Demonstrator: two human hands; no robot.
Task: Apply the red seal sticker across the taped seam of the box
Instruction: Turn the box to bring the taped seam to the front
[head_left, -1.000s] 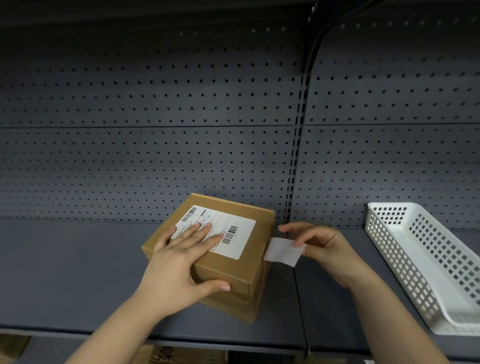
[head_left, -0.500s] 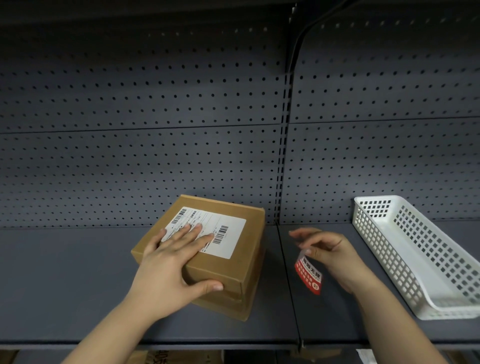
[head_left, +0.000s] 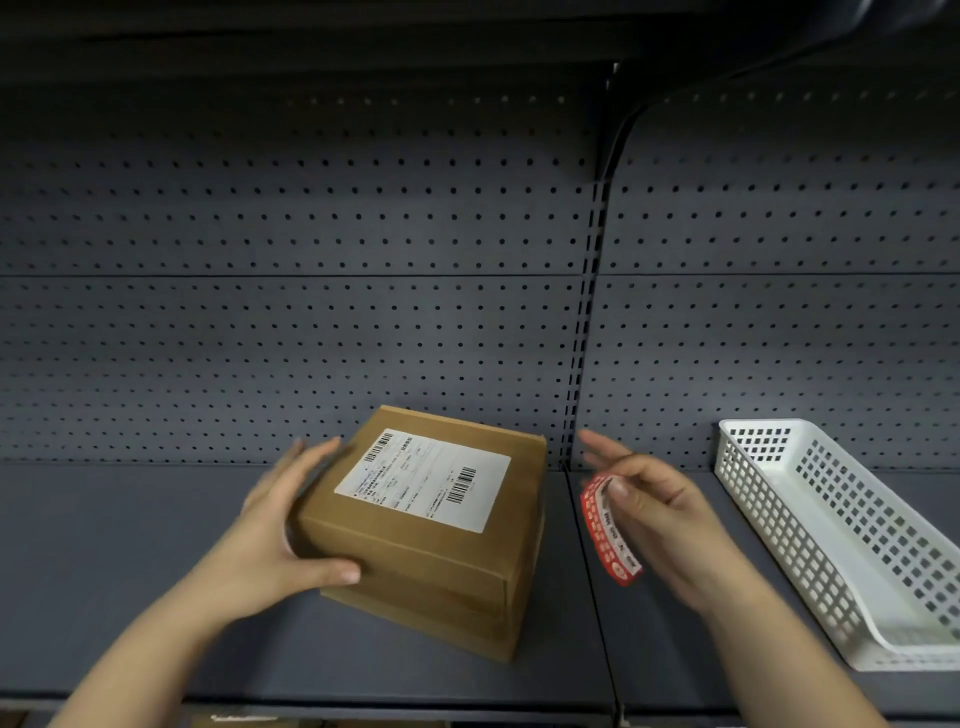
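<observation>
A brown cardboard box (head_left: 415, 566) with a white shipping label (head_left: 423, 479) on top sits on the grey shelf (head_left: 130, 571), turned at an angle. My left hand (head_left: 280, 525) grips the box's left side, thumb on the front face. To the right of the box, my right hand (head_left: 660, 509) pinches the red seal sticker (head_left: 608, 530), which hangs curled from my fingers, apart from the box. I cannot make out the taped seam.
A white perforated plastic basket (head_left: 831, 525) stands on the shelf at the right. A grey pegboard wall (head_left: 363, 312) closes the back. A slotted upright (head_left: 582, 338) divides the two shelf bays. The shelf's front edge runs just below my arms.
My left hand slid from the box's top to its left side and the box turned. The right hand's sticker went from white backing facing me to its red face, then rose a little.
</observation>
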